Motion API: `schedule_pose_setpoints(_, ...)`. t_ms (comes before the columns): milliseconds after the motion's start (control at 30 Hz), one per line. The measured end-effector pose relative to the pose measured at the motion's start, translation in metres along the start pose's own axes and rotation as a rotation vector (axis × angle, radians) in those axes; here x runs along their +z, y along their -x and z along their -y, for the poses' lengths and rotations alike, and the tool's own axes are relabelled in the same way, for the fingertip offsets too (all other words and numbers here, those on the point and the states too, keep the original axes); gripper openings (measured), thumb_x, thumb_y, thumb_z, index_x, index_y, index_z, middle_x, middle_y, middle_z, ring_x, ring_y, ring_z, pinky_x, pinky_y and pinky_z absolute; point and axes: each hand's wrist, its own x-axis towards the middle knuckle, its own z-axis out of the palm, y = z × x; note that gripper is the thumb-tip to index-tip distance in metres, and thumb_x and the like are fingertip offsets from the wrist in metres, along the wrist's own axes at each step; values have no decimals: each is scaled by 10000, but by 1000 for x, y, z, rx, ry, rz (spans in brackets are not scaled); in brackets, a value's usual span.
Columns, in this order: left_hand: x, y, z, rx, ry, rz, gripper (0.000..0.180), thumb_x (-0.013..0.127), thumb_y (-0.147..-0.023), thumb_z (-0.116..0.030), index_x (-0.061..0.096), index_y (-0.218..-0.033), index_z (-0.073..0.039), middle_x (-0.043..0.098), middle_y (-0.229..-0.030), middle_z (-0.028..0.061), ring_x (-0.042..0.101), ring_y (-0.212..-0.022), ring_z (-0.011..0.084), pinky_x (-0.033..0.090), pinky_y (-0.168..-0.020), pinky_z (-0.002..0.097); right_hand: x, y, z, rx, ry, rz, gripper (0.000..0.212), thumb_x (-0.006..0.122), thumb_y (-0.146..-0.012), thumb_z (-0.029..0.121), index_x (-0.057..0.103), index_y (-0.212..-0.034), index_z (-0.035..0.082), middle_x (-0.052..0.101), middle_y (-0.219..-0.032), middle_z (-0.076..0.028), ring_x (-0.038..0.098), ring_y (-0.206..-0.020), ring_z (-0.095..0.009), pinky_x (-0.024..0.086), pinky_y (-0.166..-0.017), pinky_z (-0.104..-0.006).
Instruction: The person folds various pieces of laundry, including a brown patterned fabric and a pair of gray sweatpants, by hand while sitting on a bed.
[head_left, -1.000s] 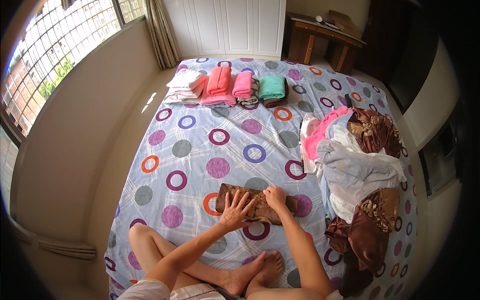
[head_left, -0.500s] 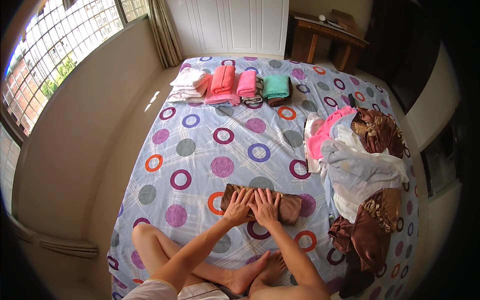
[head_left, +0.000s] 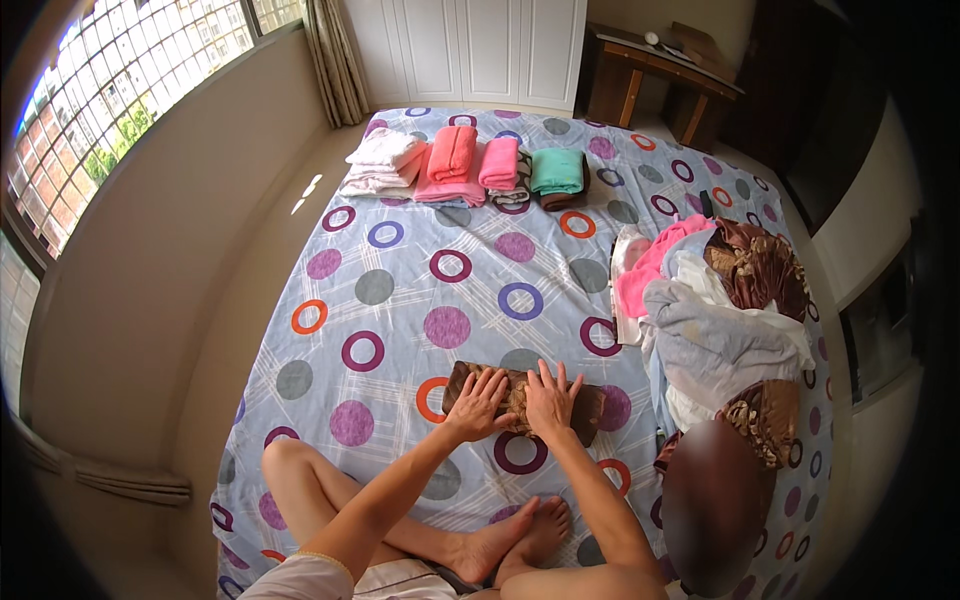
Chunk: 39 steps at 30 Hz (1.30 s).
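Cloth (head_left: 515, 400), brown and folded, left hand (head_left: 477, 405) and right hand (head_left: 549, 403) atop.

Bare patterned bedsheet (head_left: 410, 325) gives open passage ahead of the left hand (head_left: 478, 405) and right hand (head_left: 550, 402) — folded towels (head_left: 498, 165) block the far end, heaped fabric (head_left: 720, 325) the right, crossed legs (head_left: 312, 490) the near side.
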Motion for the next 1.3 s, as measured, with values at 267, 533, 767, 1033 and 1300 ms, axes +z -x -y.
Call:
schedule_pose_setpoints(267, -4, -4, -1, -8, 22, 8, 577, 433, -823, -293, 279, -1306, -18, 254, -1375, 112, 193, -1284, 275, 147, -1044, 410, 23, 29, 10, -121, -66, -27, 479, 396, -868, 385, 372, -1291, 162, 299, -1354, -79, 204, -1267, -316, 31, -996, -580)
schedule_pose_setpoints(533, 6, -9, 6, -117, -15, -121, 513, 396, -870, -347, 349, -1276, -37, 324, -1341, 108, 258, -1255, 276, 187, -1027, 387, 25, 23, 4, -179, -57, -75, 521, 432, -829, 464, 391, -1273, 196, 311, -1342, -105, 232, -1241, -356, 68, -970, -616)
schedule_pose_setpoints(767, -3, -13, 7, -185, 53, -56, 490, 346, -879, -363, 371, -1267, -64, 339, -1339, 52, 253, -1261, 260, 138, -1034, 440, 22, 22, 5, -160, -44, -62, 533, 433, -827, 474, 386, -1277, 192, 314, -1339, -101, 229, -1241, -358, 65, -971, -618)
schedule_pose_setpoints(1033, 3, 1, -21, -70, -55, -185, 481, 419, -837, -276, 370, -1276, -86, 302, -1357, 82, 213, -1275, 294, 127, -1019, 514, 25, 18, 0, -135, 3, -29, 470, 422, -845, 293, 351, -1297, 185, 297, -1354, -81, 219, -1252, -346, 55, -983, -610)
schedule_pose_setpoints(1300, 4, -2, -9, -132, -14, -203, 508, 445, -824, -393, 411, -1249, -115, 339, -1333, 68, 267, -1230, 326, 177, -990, 514, 20, 30, -10, -65, -2, -171, 446, 439, -837, 317, 415, -1250, 150, 383, -1294, -100, 305, -1208, -336, 91, -993, -582)
